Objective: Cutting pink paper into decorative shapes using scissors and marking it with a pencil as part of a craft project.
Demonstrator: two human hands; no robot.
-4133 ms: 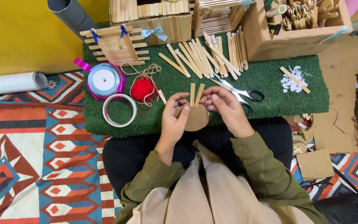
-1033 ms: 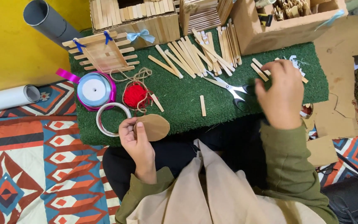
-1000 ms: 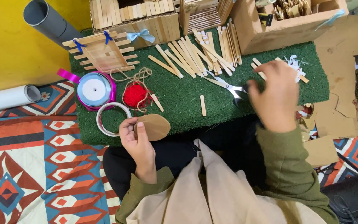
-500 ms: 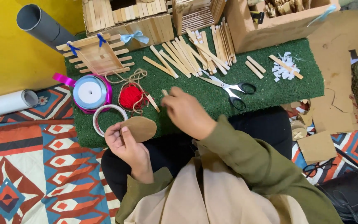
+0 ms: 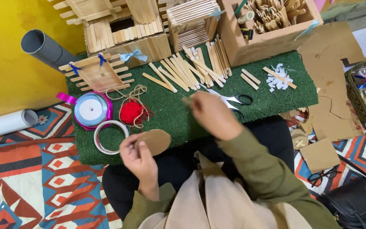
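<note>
My left hand (image 5: 138, 159) holds a brown oval cardboard piece (image 5: 156, 141) at the near edge of the green mat (image 5: 276, 99). My right hand (image 5: 212, 114) hovers over the middle of the mat with a short wooden stick (image 5: 186, 101) pinched at its fingertips. Black-handled scissors (image 5: 234, 100) lie just right of that hand. A pile of flat wooden sticks (image 5: 187, 70) lies behind it. Two short sticks (image 5: 250, 79) and another stick among white paper bits (image 5: 278, 78) rest at the right.
A white tape ring (image 5: 110, 136), a red yarn ball (image 5: 131, 112) and a ribbon spool (image 5: 92, 110) sit on the mat's left. Stick-built models (image 5: 96, 72) and a cardboard box (image 5: 272, 29) stand behind. Cardboard scraps (image 5: 331, 89), glasses (image 5: 325, 176) and a black bag (image 5: 359, 203) lie right.
My right hand came back from the far right of the mat to its middle, now pinching a short stick. The left hand keeps holding the cardboard oval.
</note>
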